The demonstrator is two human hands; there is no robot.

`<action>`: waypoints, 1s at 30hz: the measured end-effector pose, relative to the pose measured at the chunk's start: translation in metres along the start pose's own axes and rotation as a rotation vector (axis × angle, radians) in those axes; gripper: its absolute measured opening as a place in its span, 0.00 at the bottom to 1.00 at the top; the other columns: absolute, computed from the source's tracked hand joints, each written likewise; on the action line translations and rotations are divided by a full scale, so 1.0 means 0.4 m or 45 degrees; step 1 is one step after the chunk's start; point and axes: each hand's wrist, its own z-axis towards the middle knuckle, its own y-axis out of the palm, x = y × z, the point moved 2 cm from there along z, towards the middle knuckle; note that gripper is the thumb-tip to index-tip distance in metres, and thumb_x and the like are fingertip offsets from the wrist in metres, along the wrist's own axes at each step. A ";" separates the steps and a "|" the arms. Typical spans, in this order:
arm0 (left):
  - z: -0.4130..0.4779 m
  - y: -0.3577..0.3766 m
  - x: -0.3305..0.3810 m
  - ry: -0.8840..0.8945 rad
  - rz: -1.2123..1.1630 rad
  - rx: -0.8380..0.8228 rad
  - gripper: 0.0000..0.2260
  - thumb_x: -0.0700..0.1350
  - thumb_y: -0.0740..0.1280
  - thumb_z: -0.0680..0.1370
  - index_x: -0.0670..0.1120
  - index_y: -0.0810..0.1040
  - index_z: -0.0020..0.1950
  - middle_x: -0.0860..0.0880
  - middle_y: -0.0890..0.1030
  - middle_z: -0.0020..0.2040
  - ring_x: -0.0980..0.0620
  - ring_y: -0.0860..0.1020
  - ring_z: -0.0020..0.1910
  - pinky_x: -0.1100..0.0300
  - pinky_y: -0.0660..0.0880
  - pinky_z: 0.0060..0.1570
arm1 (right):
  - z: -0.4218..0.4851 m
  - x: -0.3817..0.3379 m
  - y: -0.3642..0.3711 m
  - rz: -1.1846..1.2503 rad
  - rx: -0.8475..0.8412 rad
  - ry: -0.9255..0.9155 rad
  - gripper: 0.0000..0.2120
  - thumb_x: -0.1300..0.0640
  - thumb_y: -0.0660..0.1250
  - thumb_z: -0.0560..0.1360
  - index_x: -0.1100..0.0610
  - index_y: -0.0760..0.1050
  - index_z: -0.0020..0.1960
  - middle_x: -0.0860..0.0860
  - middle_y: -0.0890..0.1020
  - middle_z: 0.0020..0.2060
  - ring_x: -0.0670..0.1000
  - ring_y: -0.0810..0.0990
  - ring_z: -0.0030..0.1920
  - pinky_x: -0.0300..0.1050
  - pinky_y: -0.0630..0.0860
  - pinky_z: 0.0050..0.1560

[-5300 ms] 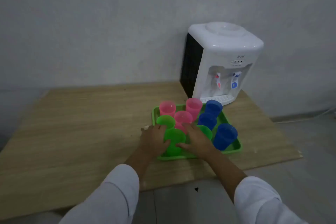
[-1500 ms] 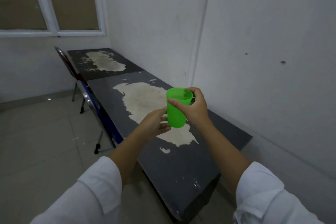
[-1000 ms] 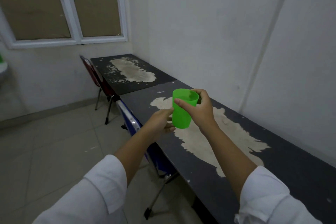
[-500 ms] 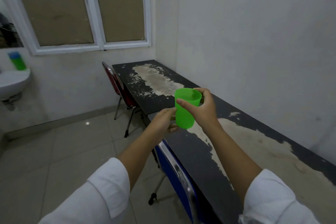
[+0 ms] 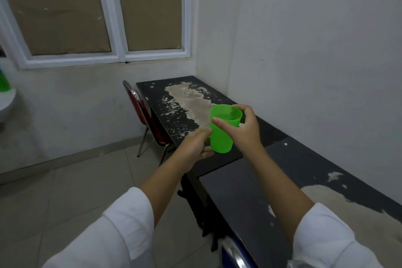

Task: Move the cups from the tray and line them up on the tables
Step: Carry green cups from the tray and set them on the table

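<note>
In the head view, a green cup is held upright in the air above the near end of the far table, clear of its surface. The right hand is wrapped around the cup's upper part, the thumb laid across the front wall just below the rim and the fingers curled round the far side. The left hand is brought against the cup's lower left side, its fingers loosely curled and touching the wall near the base; whether a real grip is applied by it cannot be told.

Two dark tables are seen end to end along the right wall, the near table butted against the far one. On both tops the dark coating is worn away in large pale patches. No cups are seen standing on either top.

A red chair is placed at the left side of the far table, and part of a blue chair is visible at the bottom edge, beside the near table. Both forearms are bare, with white sleeves pushed back. A window with covered panes is set in the far wall.
</note>
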 end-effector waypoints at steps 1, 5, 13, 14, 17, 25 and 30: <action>0.042 -0.036 0.010 -0.003 0.004 -0.014 0.14 0.50 0.58 0.81 0.47 0.74 0.63 0.46 0.81 0.56 0.53 0.82 0.43 0.60 0.78 0.43 | 0.032 0.016 0.038 0.005 0.013 0.007 0.34 0.38 0.78 0.52 0.48 0.71 0.53 0.53 0.78 0.53 0.52 0.79 0.54 0.57 0.77 0.54; 0.212 -0.174 0.048 -0.043 0.012 -0.071 0.15 0.51 0.60 0.80 0.47 0.75 0.63 0.46 0.81 0.57 0.52 0.82 0.46 0.59 0.79 0.47 | 0.157 0.077 0.183 -0.005 0.057 0.050 0.33 0.40 0.78 0.53 0.48 0.72 0.53 0.52 0.78 0.54 0.51 0.79 0.54 0.56 0.78 0.54; 0.537 -0.379 0.114 -0.070 -0.032 -0.116 0.12 0.50 0.62 0.80 0.50 0.75 0.61 0.49 0.82 0.53 0.50 0.81 0.48 0.59 0.78 0.44 | 0.397 0.186 0.407 -0.076 0.109 0.113 0.32 0.44 0.80 0.57 0.50 0.72 0.57 0.51 0.77 0.56 0.48 0.78 0.55 0.49 0.79 0.54; 0.577 -0.395 0.122 -0.082 -0.039 -0.122 0.10 0.50 0.61 0.80 0.51 0.75 0.59 0.49 0.81 0.52 0.50 0.81 0.47 0.59 0.78 0.44 | 0.427 0.203 0.428 -0.086 0.117 0.117 0.32 0.45 0.80 0.58 0.50 0.72 0.57 0.51 0.76 0.56 0.48 0.77 0.55 0.49 0.78 0.54; 0.701 -0.437 0.137 -0.117 -0.037 -0.150 0.06 0.49 0.61 0.80 0.53 0.75 0.54 0.48 0.80 0.54 0.49 0.80 0.46 0.59 0.77 0.43 | 0.522 0.263 0.483 -0.120 0.154 0.138 0.31 0.47 0.80 0.59 0.51 0.72 0.58 0.52 0.76 0.57 0.49 0.76 0.56 0.49 0.78 0.55; 1.082 -0.514 0.197 -0.141 0.009 -0.253 0.10 0.50 0.60 0.80 0.51 0.75 0.60 0.51 0.81 0.54 0.50 0.80 0.48 0.57 0.76 0.50 | 0.832 0.438 0.602 -0.183 0.256 0.167 0.31 0.50 0.80 0.60 0.53 0.72 0.59 0.53 0.76 0.56 0.50 0.76 0.56 0.48 0.77 0.55; 1.308 -0.536 0.233 -0.149 0.027 -0.299 0.13 0.48 0.59 0.81 0.49 0.72 0.64 0.51 0.81 0.53 0.50 0.81 0.48 0.60 0.77 0.45 | 1.014 0.541 0.651 -0.210 0.305 0.198 0.30 0.50 0.80 0.60 0.51 0.72 0.58 0.52 0.76 0.56 0.49 0.77 0.55 0.47 0.77 0.55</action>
